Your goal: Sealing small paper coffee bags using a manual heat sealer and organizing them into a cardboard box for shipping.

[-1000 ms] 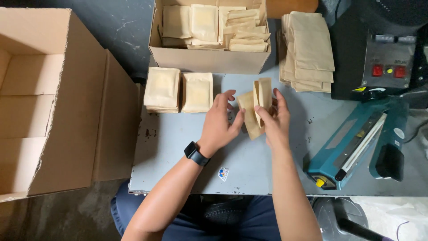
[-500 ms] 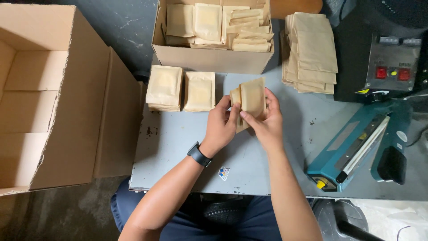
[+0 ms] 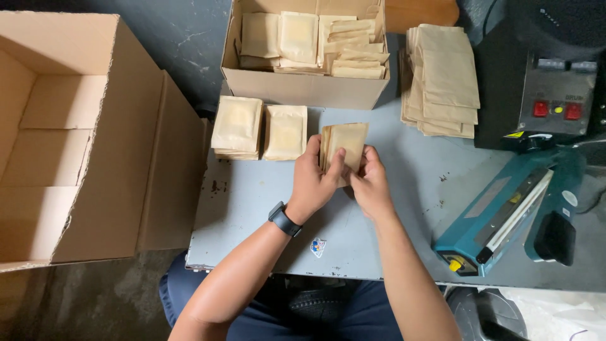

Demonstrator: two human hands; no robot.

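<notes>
Both hands grip a small bundle of tan paper pouches (image 3: 346, 144) held upright just above the grey table (image 3: 252, 208). My left hand (image 3: 314, 177), with a black watch on its wrist, clasps the bundle's left side. My right hand (image 3: 370, 183) holds its lower right side. Two stacks of the same pouches lie on the table to the left: one stack (image 3: 237, 126) at the far left and one stack (image 3: 285, 132) beside it, close to the bundle.
A cardboard box (image 3: 303, 88) with several filled pouches stands behind the stacks. A pile of flat empty pouches (image 3: 445, 82) lies at the right. A teal heat sealer (image 3: 505, 218) and a grey control unit (image 3: 555, 104) sit at the right. A large open carton (image 3: 82, 139) stands left of the table.
The bundle has moved left and nearer the two stacks, and both hands have squared it up so its broad face now shows.
</notes>
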